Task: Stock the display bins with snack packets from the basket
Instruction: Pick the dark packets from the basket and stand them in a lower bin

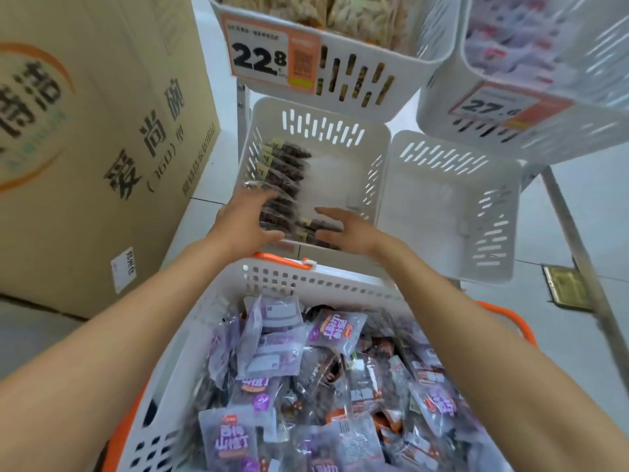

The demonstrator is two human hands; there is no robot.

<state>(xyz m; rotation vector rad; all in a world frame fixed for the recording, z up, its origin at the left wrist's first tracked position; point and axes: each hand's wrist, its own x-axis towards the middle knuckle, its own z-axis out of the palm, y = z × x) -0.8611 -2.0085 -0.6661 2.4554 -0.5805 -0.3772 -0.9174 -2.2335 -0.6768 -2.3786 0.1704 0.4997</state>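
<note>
Snack packets [286, 172] with dark contents stand in a row along the left wall of the lower white bin [269, 114], and a few more lie flat at its near edge. The left hand [245, 216] is at the near end of that row, fingers curved over the top and thumb underneath, gripping the closest packets. The right hand [343, 229] reaches into the same bin just right of them, fingers spread and fairly straight beside the flat packets; I cannot tell whether it touches them. Directly in front of the bin sits the white basket [306, 277], heaped with purple packets [337, 328]. Its far rim and orange handle [282, 258] lie beneath both wrists. Above the bin's back wall hangs an upper bin [432, 39] of pale snacks, carrying a price tag [258, 57] that reads 22.8. Right of the bin, touching it, is a second slotted bin [442, 199]. Left of it stands a large cardboard box [102, 131].
</note>
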